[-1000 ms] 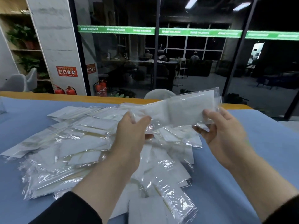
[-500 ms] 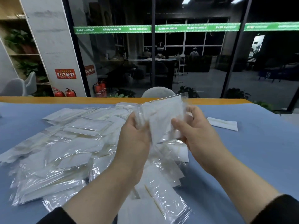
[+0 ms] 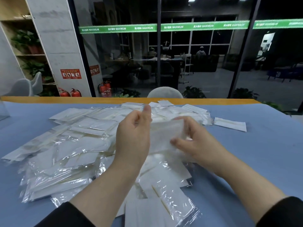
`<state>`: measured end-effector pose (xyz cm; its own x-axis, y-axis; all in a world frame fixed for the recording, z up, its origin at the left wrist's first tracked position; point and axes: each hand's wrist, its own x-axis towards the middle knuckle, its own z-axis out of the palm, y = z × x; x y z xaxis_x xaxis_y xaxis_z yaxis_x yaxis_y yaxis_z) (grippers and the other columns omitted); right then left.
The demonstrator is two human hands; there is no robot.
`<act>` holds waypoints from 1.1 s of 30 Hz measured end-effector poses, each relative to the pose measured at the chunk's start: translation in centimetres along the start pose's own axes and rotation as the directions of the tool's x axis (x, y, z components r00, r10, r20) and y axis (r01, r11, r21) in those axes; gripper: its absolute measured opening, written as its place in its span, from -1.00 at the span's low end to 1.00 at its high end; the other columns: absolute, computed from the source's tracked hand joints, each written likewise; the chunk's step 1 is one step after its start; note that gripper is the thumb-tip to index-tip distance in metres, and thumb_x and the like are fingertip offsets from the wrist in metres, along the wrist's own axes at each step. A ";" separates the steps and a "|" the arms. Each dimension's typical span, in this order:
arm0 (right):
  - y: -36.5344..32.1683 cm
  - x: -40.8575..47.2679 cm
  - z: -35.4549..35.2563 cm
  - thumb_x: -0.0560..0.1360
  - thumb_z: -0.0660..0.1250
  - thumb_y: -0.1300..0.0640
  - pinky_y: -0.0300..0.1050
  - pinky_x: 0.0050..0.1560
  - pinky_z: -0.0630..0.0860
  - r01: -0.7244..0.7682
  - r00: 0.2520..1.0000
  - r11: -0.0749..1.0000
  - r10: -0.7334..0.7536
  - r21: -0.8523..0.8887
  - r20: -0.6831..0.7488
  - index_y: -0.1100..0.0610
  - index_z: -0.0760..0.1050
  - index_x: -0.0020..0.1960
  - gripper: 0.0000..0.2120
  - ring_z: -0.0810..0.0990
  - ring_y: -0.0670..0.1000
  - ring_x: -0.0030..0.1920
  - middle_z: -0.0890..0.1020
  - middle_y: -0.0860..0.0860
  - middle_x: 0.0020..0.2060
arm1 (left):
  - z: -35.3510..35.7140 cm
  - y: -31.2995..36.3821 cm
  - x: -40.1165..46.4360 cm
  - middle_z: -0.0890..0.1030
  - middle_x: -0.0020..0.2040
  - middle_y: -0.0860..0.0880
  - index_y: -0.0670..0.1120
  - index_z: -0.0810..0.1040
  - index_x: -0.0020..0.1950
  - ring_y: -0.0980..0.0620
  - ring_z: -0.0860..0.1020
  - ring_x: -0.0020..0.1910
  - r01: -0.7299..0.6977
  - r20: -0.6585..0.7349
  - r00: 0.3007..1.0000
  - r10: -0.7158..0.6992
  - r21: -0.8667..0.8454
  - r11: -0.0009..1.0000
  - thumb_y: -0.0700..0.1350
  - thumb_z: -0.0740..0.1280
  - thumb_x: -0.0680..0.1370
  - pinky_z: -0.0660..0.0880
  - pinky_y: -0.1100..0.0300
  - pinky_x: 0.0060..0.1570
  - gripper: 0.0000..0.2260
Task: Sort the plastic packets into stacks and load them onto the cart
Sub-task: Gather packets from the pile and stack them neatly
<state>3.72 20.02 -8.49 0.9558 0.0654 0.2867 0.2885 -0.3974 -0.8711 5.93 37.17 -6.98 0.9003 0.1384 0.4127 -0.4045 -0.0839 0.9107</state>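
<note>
Packets (image 3: 165, 136) held over a heap (image 3: 68, 145) on the blue table (image 3: 262, 153).
Left hand (image 3: 132, 136) and right hand (image 3: 195, 143) fingers grip them; green window strip (image 3: 118, 28) reads "MAXIMUM".

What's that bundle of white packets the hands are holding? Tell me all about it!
The bundle looks like a few flat clear plastic packets with white stuff inside, blurred here. It is held up above the big pile on the blue table. The left hand holds its left end and the right hand grips its right end.
</note>
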 end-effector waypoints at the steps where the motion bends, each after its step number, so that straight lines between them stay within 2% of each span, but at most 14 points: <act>1: 0.2 -0.1 -0.2 0.51 0.46 0.14 -0.04 -0.10 0.66 -0.047 0.998 0.996 0.050 -0.077 0.030 -0.28 0.40 0.20 -0.56 0.64 0.01 -0.05 0.60 -0.01 0.03 | 0.0 -0.5 0.2 0.34 -0.47 0.12 -0.16 0.55 -0.16 0.15 0.28 -0.44 0.012 0.021 1.000 -0.013 0.044 0.999 0.10 0.30 0.64 0.24 0.23 -0.40 -0.65; 3: 0.4 -0.1 -0.8 0.47 0.51 0.11 -0.19 -0.03 0.62 -0.040 0.999 0.992 0.039 -0.118 -0.005 -0.35 0.32 0.24 -0.44 0.61 0.00 0.01 0.54 -0.05 0.08 | 0.0 -1.2 0.4 0.45 -0.42 0.12 -0.10 0.59 -0.15 0.18 0.36 -0.41 0.011 0.055 0.998 -0.017 0.106 0.994 -0.03 0.36 0.63 0.31 0.27 -0.37 -0.79; 6: 0.0 0.0 -1.5 0.46 0.52 0.07 -0.40 0.16 0.43 0.056 0.998 0.977 -0.055 -0.208 0.007 -0.37 0.31 0.25 -0.43 0.50 -0.25 0.14 0.49 -0.28 0.12 | 0.0 -1.2 0.4 0.61 -0.26 0.12 0.00 0.62 -0.10 0.23 0.49 -0.31 0.009 0.074 0.997 -0.019 0.126 0.992 -0.08 0.41 0.59 0.39 0.38 -0.30 -0.93; 8: 0.2 0.0 -1.3 0.50 0.47 0.00 -0.36 0.15 0.39 0.069 0.995 0.929 -0.037 -0.363 0.094 -0.38 0.39 0.17 -0.60 0.46 -0.35 0.15 0.49 -0.36 0.12 | 0.1 -1.2 0.2 0.61 -0.27 0.10 -0.01 0.62 -0.11 0.18 0.50 -0.29 0.005 0.126 0.992 -0.025 0.154 0.988 -0.03 0.39 0.59 0.40 0.32 -0.28 -0.89; 10: 0.5 0.0 -1.2 0.53 0.41 0.01 -0.25 0.08 0.45 0.058 0.995 0.902 -0.018 -0.428 0.098 -0.31 0.47 0.09 -0.75 0.51 -0.29 0.09 0.55 -0.33 0.06 | 0.2 -0.9 0.0 0.54 -0.33 0.11 0.00 0.61 -0.09 0.14 0.46 -0.32 0.000 0.175 0.984 -0.026 0.150 0.989 0.08 0.35 0.61 0.37 0.28 -0.30 -0.81; 14: -0.5 0.0 -1.6 0.53 0.43 0.18 -0.31 -0.15 0.41 0.091 0.991 0.958 -0.113 -0.273 -0.065 -0.12 0.57 -0.03 -0.81 0.54 -0.22 -0.17 0.63 -0.25 -0.15 | -0.4 0.2 0.1 0.60 -0.17 0.09 0.19 0.51 0.18 0.16 0.58 -0.22 0.013 0.216 0.976 -0.022 0.044 0.999 0.30 0.38 0.48 0.47 0.20 -0.20 -0.65; 16: -0.9 -0.1 -2.0 0.52 0.43 0.24 -0.39 -0.23 0.36 0.121 0.982 0.977 -0.144 -0.176 -0.125 -0.08 0.58 -0.04 -0.79 0.52 -0.23 -0.26 0.62 -0.25 -0.22 | -0.8 0.4 0.5 0.68 0.01 0.07 0.17 0.52 0.22 0.08 0.68 -0.03 0.051 0.333 0.942 -0.042 -0.020 0.998 0.09 0.54 0.48 0.60 0.03 -0.03 -0.63; 19: -1.0 -0.3 -2.1 0.51 0.44 0.30 -0.43 -0.23 0.37 0.161 0.976 0.976 -0.180 -0.149 -0.125 -0.07 0.60 -0.04 -0.74 0.53 -0.22 -0.26 0.63 -0.26 -0.22 | -1.1 0.2 1.0 0.73 0.02 -0.02 -0.01 0.61 0.12 -0.04 0.69 0.05 0.033 0.420 0.907 -0.036 0.013 0.999 -0.22 0.52 0.49 0.56 -0.20 0.20 -0.75; 23: -0.9 -0.2 -2.1 0.51 0.46 0.26 -0.34 -0.18 0.42 0.160 0.979 0.975 -0.177 -0.154 -0.100 -0.12 0.61 -0.03 -0.74 0.53 -0.16 -0.25 0.65 -0.19 -0.16 | -1.4 0.5 1.1 0.72 0.04 -0.09 -0.08 0.61 0.17 -0.09 0.68 0.09 0.015 0.445 0.895 -0.022 0.021 1.000 -0.28 0.48 0.51 0.55 -0.16 0.21 -0.74; 26: -0.9 -0.1 -1.9 0.51 0.45 0.18 0.00 0.00 0.49 0.153 0.982 0.977 -0.167 -0.148 -0.084 -0.15 0.61 0.04 -0.76 0.58 0.04 -0.11 0.67 -0.10 -0.10 | -1.5 0.8 1.2 0.71 0.03 -0.10 -0.04 0.61 0.17 -0.13 0.66 0.07 -0.008 0.431 0.902 -0.009 0.038 0.999 -0.20 0.49 0.49 0.55 -0.20 0.20 -0.73; 27: -1.1 -0.1 -1.6 0.51 0.45 0.11 -0.02 0.02 0.52 0.160 0.981 0.977 -0.173 -0.138 -0.087 -0.16 0.60 0.08 -0.78 0.60 0.03 -0.06 0.67 -0.09 -0.06 | -1.7 1.0 1.2 0.71 0.02 -0.10 -0.03 0.62 0.15 -0.15 0.66 0.06 -0.022 0.421 0.907 -0.002 0.053 0.998 -0.16 0.49 0.48 0.55 -0.21 0.18 -0.75; 30: -2.0 -0.4 -1.1 0.49 0.32 -0.22 -0.37 0.03 0.51 0.183 0.958 0.981 -0.192 -0.061 -0.211 -0.23 0.50 0.20 -0.71 0.59 -0.22 0.09 0.61 -0.17 0.14 | -3.4 2.2 1.5 0.72 -0.05 0.00 0.07 0.64 0.06 0.00 0.67 -0.02 -0.054 0.330 0.943 0.038 0.040 0.998 -0.15 0.50 0.49 0.61 -0.03 0.08 -0.81; 31: -2.4 -0.3 -1.1 0.49 0.27 -0.34 -0.39 0.04 0.50 0.186 0.937 0.979 -0.202 -0.082 -0.286 -0.25 0.47 0.21 -0.65 0.57 -0.23 0.14 0.60 -0.20 0.16 | -4.5 2.8 1.9 0.72 -0.07 0.04 0.10 0.63 0.02 0.07 0.67 -0.07 -0.060 0.274 0.960 0.053 0.016 0.998 -0.17 0.50 0.51 0.62 0.09 0.00 -0.81; 33: -3.7 0.1 -0.6 0.46 0.22 -0.37 -0.40 0.03 0.50 0.162 0.907 0.971 -0.218 -0.178 -0.361 -0.25 0.46 0.20 -0.62 0.57 -0.20 0.16 0.59 -0.26 0.13 | -7.7 3.8 3.0 0.71 -0.12 0.10 0.12 0.60 -0.03 0.16 0.65 -0.16 -0.101 0.100 0.990 0.100 0.009 0.995 -0.17 0.49 0.53 0.58 0.23 -0.11 -0.82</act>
<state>2.77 20.92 -5.01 0.7832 -0.1846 0.5937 0.4252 -0.5376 -0.7281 5.86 44.85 -2.13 0.8671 0.0302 0.4973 -0.4919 -0.1063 0.8641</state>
